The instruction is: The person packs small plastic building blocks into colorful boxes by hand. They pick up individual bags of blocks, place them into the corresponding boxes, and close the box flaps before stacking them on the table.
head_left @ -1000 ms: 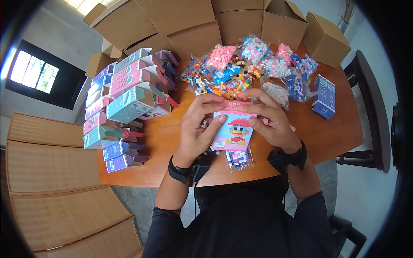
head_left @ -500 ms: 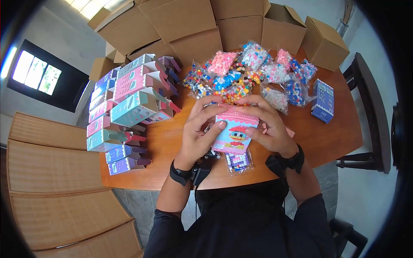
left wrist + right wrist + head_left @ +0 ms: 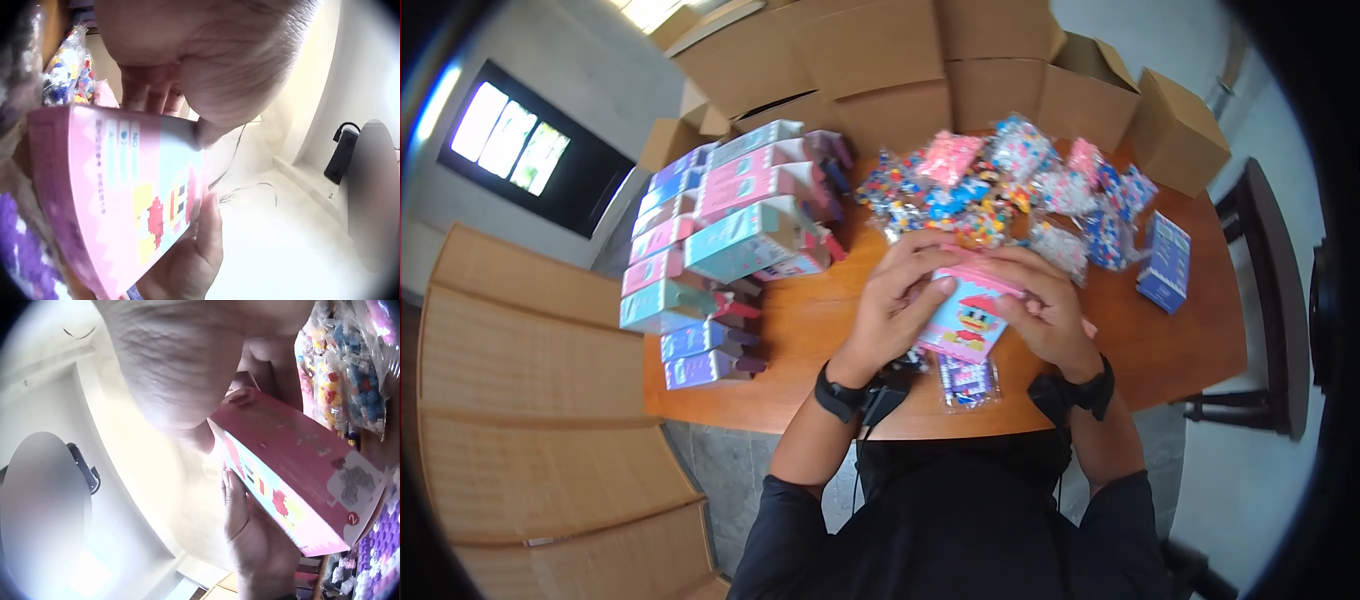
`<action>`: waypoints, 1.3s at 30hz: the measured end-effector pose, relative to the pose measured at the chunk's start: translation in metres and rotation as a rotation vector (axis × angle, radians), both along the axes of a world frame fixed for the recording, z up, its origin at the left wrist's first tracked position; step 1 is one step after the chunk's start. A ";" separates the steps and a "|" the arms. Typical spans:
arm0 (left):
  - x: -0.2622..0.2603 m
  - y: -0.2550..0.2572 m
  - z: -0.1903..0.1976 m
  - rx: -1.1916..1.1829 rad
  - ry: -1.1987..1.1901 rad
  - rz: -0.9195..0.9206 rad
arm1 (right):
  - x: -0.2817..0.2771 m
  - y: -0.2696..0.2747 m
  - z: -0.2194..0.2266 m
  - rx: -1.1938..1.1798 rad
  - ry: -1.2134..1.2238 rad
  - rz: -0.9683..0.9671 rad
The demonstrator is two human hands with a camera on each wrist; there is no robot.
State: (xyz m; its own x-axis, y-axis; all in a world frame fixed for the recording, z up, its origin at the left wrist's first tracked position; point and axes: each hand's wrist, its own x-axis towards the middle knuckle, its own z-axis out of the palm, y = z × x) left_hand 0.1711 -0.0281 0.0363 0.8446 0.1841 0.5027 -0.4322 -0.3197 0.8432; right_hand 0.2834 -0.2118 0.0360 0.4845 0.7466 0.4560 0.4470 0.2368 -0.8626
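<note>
A small pink and light-blue box (image 3: 962, 322) with a duck made of blocks on its front is held up over the table's front part. My left hand (image 3: 897, 308) grips its left side, thumb on the front and fingers over the top edge. My right hand (image 3: 1050, 308) grips the right side in the same manner. In the left wrist view the box's pink bottom and printed front (image 3: 169, 200) show; in the right wrist view its pink side panel (image 3: 294, 456) faces the camera. A clear packet of purple and white pieces (image 3: 968, 382) lies just below the box.
Pink, green and purple boxes (image 3: 745, 240) with open flaps stand stacked at the table's left. Several clear bags of coloured blocks (image 3: 965, 195) pile up behind my hands. A blue-purple box (image 3: 1166, 262) lies at the right. Brown cartons (image 3: 890, 100) line the back edge.
The box has tilted in my hands, its top edge leaning, while both hands keep their grip. The whole head view has shifted, so the table's things appear farther right and mostly lower.
</note>
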 end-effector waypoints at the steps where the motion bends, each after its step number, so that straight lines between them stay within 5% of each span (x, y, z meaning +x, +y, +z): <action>1: -0.002 0.003 0.015 0.184 -0.019 0.029 | 0.000 0.005 -0.003 -0.002 0.025 0.011; 7: -0.019 -0.005 0.044 0.311 0.033 0.029 | -0.007 0.004 -0.011 0.081 0.195 0.139; 11: -0.031 -0.006 0.044 0.355 -0.030 0.218 | -0.003 0.000 -0.017 0.035 0.206 0.224; 19: -0.120 0.002 0.030 0.411 0.080 0.490 | 0.003 0.002 -0.017 0.121 0.572 0.084; 25: -0.218 0.023 -0.001 0.643 0.172 1.099 | 0.009 0.002 -0.034 0.026 0.521 0.010; 28: -0.244 0.058 -0.002 0.764 0.292 1.293 | 0.006 0.001 -0.030 -0.204 0.568 -0.036; 34: -0.255 0.082 0.001 0.829 0.486 1.182 | -0.023 0.025 -0.015 -0.153 0.238 0.093; 39: -0.256 0.090 -0.015 0.846 0.534 1.193 | -0.066 0.065 0.015 -0.210 0.562 0.121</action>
